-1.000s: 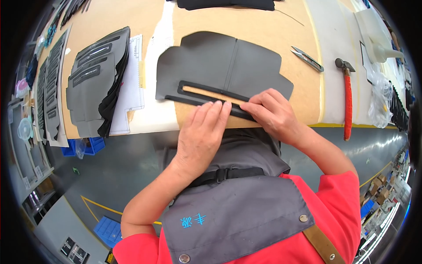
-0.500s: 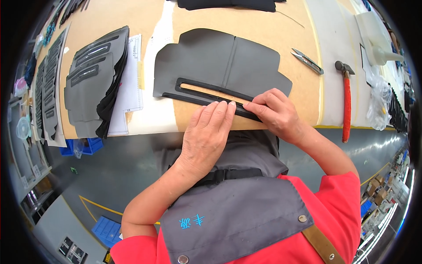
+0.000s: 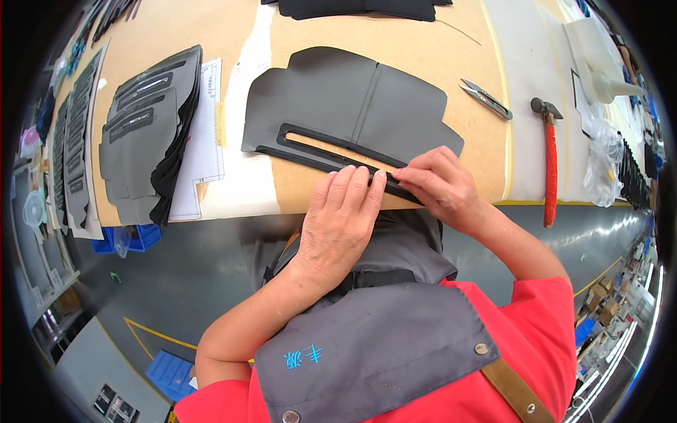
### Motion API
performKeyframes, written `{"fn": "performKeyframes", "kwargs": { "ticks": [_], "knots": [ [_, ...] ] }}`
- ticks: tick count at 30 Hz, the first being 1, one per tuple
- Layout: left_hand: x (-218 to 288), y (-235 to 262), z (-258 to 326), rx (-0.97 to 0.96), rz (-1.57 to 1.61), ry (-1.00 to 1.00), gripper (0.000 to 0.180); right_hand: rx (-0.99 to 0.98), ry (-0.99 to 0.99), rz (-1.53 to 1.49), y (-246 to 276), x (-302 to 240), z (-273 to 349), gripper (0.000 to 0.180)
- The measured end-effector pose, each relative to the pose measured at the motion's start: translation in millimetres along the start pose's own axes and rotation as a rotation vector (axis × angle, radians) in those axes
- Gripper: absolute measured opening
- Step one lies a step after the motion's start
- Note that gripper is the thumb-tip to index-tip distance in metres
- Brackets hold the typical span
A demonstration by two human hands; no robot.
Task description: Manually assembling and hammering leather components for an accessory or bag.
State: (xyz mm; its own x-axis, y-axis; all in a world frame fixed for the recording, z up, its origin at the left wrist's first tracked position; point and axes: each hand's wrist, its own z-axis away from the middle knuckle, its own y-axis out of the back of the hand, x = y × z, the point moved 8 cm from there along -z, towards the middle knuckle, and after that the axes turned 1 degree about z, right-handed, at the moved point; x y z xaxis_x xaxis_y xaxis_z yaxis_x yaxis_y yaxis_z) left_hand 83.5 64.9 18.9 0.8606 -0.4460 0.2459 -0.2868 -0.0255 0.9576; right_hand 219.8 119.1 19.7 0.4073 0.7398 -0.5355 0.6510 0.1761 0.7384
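Note:
A grey sheet panel lies flat before me, with a seam across its middle. Black strips frame a long slot in its near part, and another black strip runs along its near edge. My left hand rests on that near strip, its fingers straight and side by side, tips pressing down by the slot. Just right of them, the fingertips of my right hand pinch the black strip at the slot's near side. That hand covers the slot's right end.
On the left, a stack of similar grey panels overlaps a white paper pattern. Thread snips and a red-handled hammer lie to the right, near a clear plastic bag and a whitish plastic container. Black pieces lie at the far edge.
Both hands have shifted slightly right along the strip. My right hand's fingers have drawn more upright and closer together. The whole view has moved a little.

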Motion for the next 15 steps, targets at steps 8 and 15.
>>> {"fn": "performKeyframes", "kwargs": {
  "ticks": [8,15],
  "knots": [
    [5.7,-2.8,2.1,0.009,-0.004,-0.034,0.052,-0.041,0.075,0.085,5.1,2.9,11.8,0.033],
    [8.2,-3.2,2.3,0.01,0.008,-0.03,0.051,-0.066,0.115,0.096,6.5,-0.2,9.9,0.038]
  ]
}}
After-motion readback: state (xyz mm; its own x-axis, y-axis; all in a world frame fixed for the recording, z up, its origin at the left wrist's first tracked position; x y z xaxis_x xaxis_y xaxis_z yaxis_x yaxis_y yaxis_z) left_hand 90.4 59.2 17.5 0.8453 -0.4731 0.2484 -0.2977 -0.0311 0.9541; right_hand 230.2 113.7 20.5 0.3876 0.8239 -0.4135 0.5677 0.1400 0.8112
